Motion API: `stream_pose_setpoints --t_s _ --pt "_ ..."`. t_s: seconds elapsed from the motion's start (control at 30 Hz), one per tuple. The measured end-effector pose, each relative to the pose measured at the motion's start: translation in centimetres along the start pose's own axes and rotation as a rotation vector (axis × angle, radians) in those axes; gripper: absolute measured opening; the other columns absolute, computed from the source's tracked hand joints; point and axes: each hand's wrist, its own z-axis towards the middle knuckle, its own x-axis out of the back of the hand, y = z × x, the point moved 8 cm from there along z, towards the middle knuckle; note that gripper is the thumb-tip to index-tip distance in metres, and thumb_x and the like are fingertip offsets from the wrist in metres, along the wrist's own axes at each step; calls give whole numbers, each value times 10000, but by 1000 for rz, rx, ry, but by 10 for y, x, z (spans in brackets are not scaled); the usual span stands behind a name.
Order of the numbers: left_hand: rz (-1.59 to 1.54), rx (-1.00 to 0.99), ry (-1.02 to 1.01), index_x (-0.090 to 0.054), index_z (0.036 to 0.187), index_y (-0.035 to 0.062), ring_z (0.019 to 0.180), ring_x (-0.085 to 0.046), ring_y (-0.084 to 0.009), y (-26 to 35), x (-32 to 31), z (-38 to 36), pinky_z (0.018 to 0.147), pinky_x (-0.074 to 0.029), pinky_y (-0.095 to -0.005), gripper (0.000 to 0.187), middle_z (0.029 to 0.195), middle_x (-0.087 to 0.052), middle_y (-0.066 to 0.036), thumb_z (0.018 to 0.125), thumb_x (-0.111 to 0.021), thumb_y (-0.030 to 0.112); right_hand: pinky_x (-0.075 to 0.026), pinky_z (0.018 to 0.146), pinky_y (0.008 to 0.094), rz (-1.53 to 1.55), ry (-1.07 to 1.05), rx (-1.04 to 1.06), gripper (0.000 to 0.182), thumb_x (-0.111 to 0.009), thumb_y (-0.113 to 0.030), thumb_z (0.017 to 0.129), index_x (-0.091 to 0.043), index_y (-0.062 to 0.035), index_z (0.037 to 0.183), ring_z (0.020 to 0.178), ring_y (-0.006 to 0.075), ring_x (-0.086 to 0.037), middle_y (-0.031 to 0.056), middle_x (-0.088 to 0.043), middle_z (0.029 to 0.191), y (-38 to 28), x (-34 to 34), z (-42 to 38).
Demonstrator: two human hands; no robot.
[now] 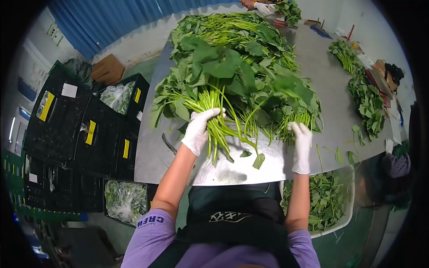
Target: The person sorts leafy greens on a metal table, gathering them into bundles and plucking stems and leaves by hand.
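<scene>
"CREW" reads on one purple sleeve (154,221); the white characters on the dark apron (234,241) at the table's (324,67) near edge are hard to read. Left of the table, black crates (56,138) carry four visible yellow labels (90,132); two of them plainly show bagged greens (118,98). One white tub (353,187), below the table's near right edge, holds loose leaves (324,196). The gloved left hand (199,129) has its fingers closed round one bunch of leafy stems (219,131), above the table's near part. The gloved right hand (301,143) curls its fingers beside the big pile (250,33) on the table; whether they grip any stem, I cannot tell.
</scene>
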Motion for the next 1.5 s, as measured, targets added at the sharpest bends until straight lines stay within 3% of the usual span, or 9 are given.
stream_pose_setpoints --t_s 0.2,0.63,0.77,0.87,0.97,1.3,1.37,1.43,1.5 --pt "-16 -52 36 -613 943 -49 711 -649 -177 8 -2 -2 667 -544 -283 195 854 -665 -129 754 -624 -1 -474 694 315 -868 323 127 262 -583 -222 820 -662 -13 958 783 250 -645 142 -675 848 -1 54 20" --pt "-124 -249 79 -637 910 -37 697 -644 -171 40 15 -11 658 -535 -288 173 828 -669 -110 743 -655 6 -464 729 370 -866 559 -88 290 -567 -201 835 -619 -66 1086 839 306 -617 155 -647 975 27 147 24" --pt "-102 -203 27 -641 907 -33 703 -644 -158 28 -2 -13 662 -535 -270 166 828 -669 -101 745 -655 -3 -441 839 385 -1056 556 564 457 -627 -158 805 -508 0 1216 998 322 -562 205 -548 1168 -78 50 -21" --pt "-54 -108 -90 -636 941 -34 716 -641 -146 0 -31 -19 662 -530 -260 191 846 -667 -98 756 -658 9 -382 946 313 -310 -283 88 403 -587 -249 868 -541 5 1177 1092 222 -519 154 -576 1145 -69 -47 -41" --pt "-43 -92 -140 -627 941 -41 702 -635 -142 -19 -50 -25 638 -528 -266 190 832 -659 -93 766 -657 25 -409 673 168 16 -663 -172 277 -603 -137 829 -610 24 1055 739 43 -511 -6 -604 828 -68 -107 -74" --pt "-193 -92 8 -621 866 -9 667 -589 -155 -26 -23 -9 610 -476 -243 116 752 -630 -92 787 -616 76 -508 656 302 1160 -55 -3 22 -550 -7 847 -534 -3 833 694 187 -564 83 -544 741 -16 20 -66" --pt "-220 -139 51 -617 864 -1 673 -586 -155 -5 -4 -5 622 -480 -249 107 748 -622 -75 781 -621 67 -551 682 272 1545 288 33 168 -594 -109 837 -553 -2 959 754 199 -609 103 -611 846 8 100 -61" --pt "-269 -207 94 -606 918 17 692 -574 -139 6 6 -7 634 -464 -231 144 779 -613 -61 783 -640 55 -454 939 344 1447 177 238 645 -637 -313 792 -394 22 1287 1100 241 -527 189 -483 1261 5 158 -48" --pt "-319 -262 3 -581 997 5 709 -579 -148 12 5 -5 657 -477 -233 212 816 -612 -65 790 -627 17 -368 1012 342 1381 104 102 760 -657 -351 795 -306 32 1349 1179 251 -463 187 -402 1341 9 161 -35"
